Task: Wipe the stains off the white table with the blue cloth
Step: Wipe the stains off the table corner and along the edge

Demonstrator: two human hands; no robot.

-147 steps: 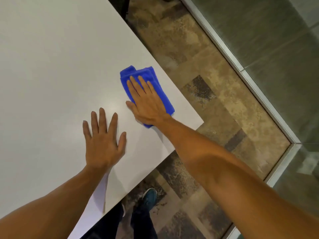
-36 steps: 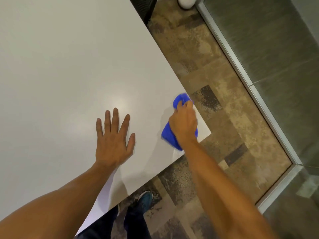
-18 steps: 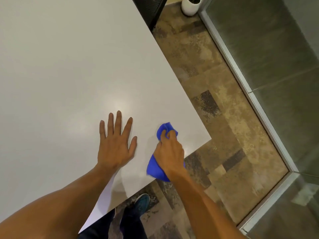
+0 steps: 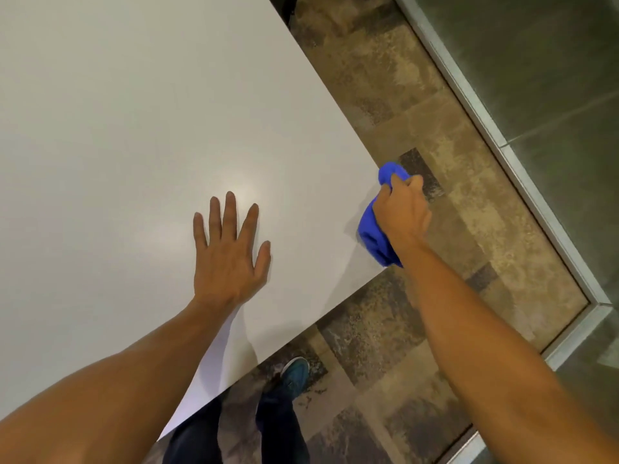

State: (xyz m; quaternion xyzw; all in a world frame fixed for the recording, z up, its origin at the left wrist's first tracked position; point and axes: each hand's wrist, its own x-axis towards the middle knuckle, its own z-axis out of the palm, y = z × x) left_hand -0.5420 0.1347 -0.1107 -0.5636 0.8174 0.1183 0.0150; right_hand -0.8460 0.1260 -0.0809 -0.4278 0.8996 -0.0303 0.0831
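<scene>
The white table [image 4: 134,128] fills the left and middle of the view, its near right corner pointing toward the floor. My right hand [image 4: 403,209] is closed around the bunched blue cloth [image 4: 373,234] right at that corner, over the table's right edge. Part of the cloth pokes out above my fingers and the rest hangs below my palm. My left hand [image 4: 227,252] lies flat on the tabletop with its fingers spread, well to the left of the cloth. No stains show on the surface I can see.
Mottled brown floor tiles [image 4: 402,329] run along the table's right and near edges. A metal-framed glass wall [image 4: 502,145] stands at the right. My legs and a blue shoe [image 4: 296,373] are below the near table edge.
My right hand has carried the bunched cloth from beside my left hand, at the near edge, out to the table's right corner. The left hand has stayed flat in place.
</scene>
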